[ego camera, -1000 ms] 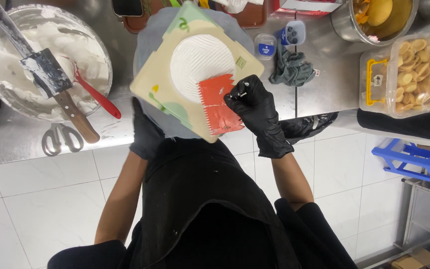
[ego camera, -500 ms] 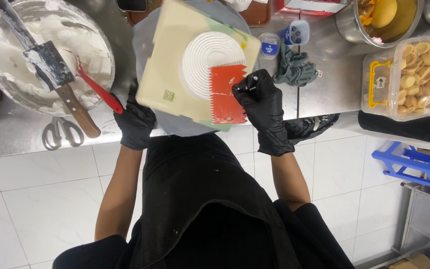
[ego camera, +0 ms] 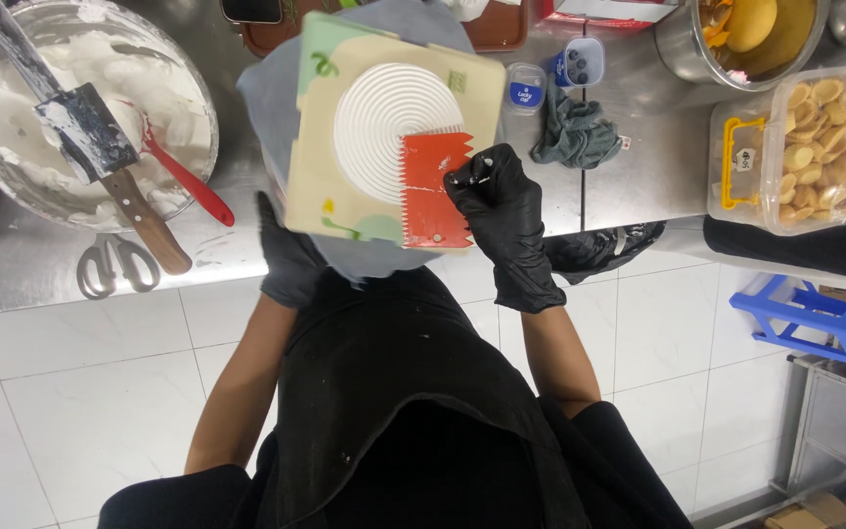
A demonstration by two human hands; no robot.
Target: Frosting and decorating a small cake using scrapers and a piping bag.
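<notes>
A round white cake with ridged concentric rings sits on a square cream board atop a grey-blue turntable. My right hand, in a black glove, holds a red toothed comb scraper flat on the cake's top at its right side. My left hand, also gloved in black, grips the lower left edge of the turntable, partly hidden under the board.
A large bowl of white cream holds a wide scraper and a red spatula at the left. Scissors lie below it. A grey cloth, small tubs, a biscuit box and a blue stool are right.
The board and cake have turned with the turntable, and the ridged rings now cover more of the cake top. My left hand has shifted right along the turntable's edge.
</notes>
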